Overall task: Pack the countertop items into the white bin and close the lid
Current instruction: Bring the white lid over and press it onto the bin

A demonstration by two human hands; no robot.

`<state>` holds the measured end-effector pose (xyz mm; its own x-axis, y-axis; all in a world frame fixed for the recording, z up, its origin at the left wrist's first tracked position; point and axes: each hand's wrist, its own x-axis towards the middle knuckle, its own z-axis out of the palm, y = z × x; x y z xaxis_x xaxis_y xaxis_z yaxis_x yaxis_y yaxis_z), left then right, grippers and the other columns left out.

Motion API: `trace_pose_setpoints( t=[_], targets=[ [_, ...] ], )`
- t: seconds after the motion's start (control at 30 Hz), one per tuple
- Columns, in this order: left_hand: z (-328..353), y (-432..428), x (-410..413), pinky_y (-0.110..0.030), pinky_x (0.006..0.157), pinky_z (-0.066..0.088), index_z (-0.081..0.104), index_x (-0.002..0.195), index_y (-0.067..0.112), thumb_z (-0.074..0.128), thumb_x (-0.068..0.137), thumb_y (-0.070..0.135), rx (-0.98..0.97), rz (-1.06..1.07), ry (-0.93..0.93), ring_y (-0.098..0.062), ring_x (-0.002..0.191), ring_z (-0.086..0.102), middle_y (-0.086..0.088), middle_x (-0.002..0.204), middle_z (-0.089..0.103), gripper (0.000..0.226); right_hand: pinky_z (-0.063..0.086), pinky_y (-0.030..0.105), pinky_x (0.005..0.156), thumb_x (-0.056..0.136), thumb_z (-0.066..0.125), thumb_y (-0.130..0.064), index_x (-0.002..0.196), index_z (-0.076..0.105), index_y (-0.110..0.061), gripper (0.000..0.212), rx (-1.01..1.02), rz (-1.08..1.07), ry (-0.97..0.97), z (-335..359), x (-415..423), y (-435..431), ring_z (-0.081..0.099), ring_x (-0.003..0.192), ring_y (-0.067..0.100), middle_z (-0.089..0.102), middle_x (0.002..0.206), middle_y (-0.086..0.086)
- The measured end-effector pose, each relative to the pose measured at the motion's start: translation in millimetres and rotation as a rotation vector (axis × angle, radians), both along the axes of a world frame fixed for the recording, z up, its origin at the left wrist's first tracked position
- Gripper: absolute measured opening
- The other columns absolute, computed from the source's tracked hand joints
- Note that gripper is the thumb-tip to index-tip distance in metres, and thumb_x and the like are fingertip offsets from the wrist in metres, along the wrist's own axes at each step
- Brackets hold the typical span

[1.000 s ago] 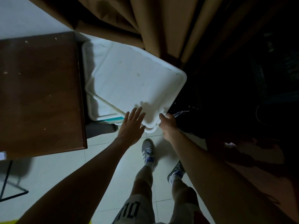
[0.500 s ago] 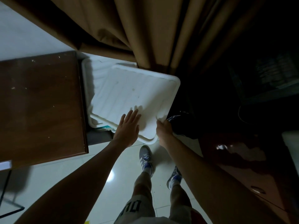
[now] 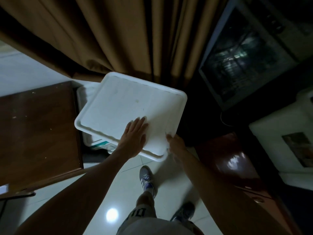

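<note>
White lid (image 3: 128, 106), one; left hand (image 3: 133, 139) atop, right hand (image 3: 176, 143) gripping.

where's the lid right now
The white lid is mid-frame, head view, skewed over the white bin beside the wooden table, left hand flat on it, right hand gripping its corner.

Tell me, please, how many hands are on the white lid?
2. The left hand lies flat on the white lid near its front edge; the right hand grips its front right corner.
</note>
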<state>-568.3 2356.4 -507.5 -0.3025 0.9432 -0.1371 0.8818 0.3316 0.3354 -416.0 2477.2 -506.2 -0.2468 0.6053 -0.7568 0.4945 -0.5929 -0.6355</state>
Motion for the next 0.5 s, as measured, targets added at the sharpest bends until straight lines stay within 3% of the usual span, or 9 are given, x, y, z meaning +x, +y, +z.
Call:
trace_pose_setpoints(
  t=[0.1, 0.2, 0.3, 0.43, 0.5],
  targets=[
    [23.8, 11.7, 24.9, -0.047, 0.121, 0.014, 0.034, 0.148, 0.014, 0.031, 0.097, 0.032, 0.017, -0.029, 0.013, -0.026, 0.15, 0.011, -0.006, 0.161, 0.017, 0.054, 0.045, 0.026, 0.057, 0.098, 0.053, -0.02, 0.117, 0.055, -0.013, 0.02, 0.004, -0.039, 0.059, 25.6, 33.7, 9.3, 0.06, 0.077, 0.015, 0.059, 0.096, 0.002],
    [47.8, 22.9, 53.4, -0.047, 0.121, 0.014, 0.031, 0.149, 0.014, 0.024, 0.097, 0.037, 0.043, -0.069, 0.041, -0.026, 0.149, 0.012, -0.007, 0.161, 0.017, 0.057, 0.039, 0.017, 0.037, 0.099, 0.052, -0.016, 0.122, 0.057, -0.003, 0.027, 0.022, -0.071, 0.147, 48.2, 73.2, 17.4, 0.057, 0.047, 0.001, 0.059, 0.086, 0.006],
    [68.8, 33.1, 86.1, -0.045, 0.122, 0.012, 0.029, 0.151, 0.016, 0.02, 0.096, 0.039, 0.059, -0.109, 0.067, -0.025, 0.15, 0.011, -0.005, 0.162, 0.015, 0.06, 0.038, 0.017, 0.037, 0.1, 0.05, -0.015, 0.115, 0.058, -0.01, 0.018, 0.009, -0.126, 0.204, 74.3, 113.5, 21.1, 0.054, 0.06, 0.014, 0.061, 0.089, 0.005],
    [102.1, 52.0, 139.0, -0.041, 0.122, 0.004, 0.023, 0.153, 0.021, 0.014, 0.096, 0.04, 0.114, -0.17, 0.127, -0.021, 0.15, 0.003, -0.001, 0.164, 0.005, 0.061, 0.047, 0.026, 0.052, 0.099, 0.052, -0.021, 0.112, 0.059, -0.015, 0.016, 0.024, -0.159, 0.263, 104.4, 170.2, 30.6, 0.06, 0.077, 0.02, 0.064, 0.103, 0.007],
    [119.9, 64.1, 161.6, -0.038, 0.121, -0.003, 0.016, 0.155, 0.023, 0.008, 0.097, 0.043, 0.123, -0.199, 0.139, -0.019, 0.15, -0.004, 0.001, 0.164, -0.001, 0.062, 0.049, 0.029, 0.058, 0.099, 0.052, -0.023, 0.112, 0.06, -0.014, 0.018, 0.052, -0.165, 0.284, 119.3, 194.5, 37.1, 0.061, 0.08, 0.019, 0.065, 0.099, 0.005]
  ],
)
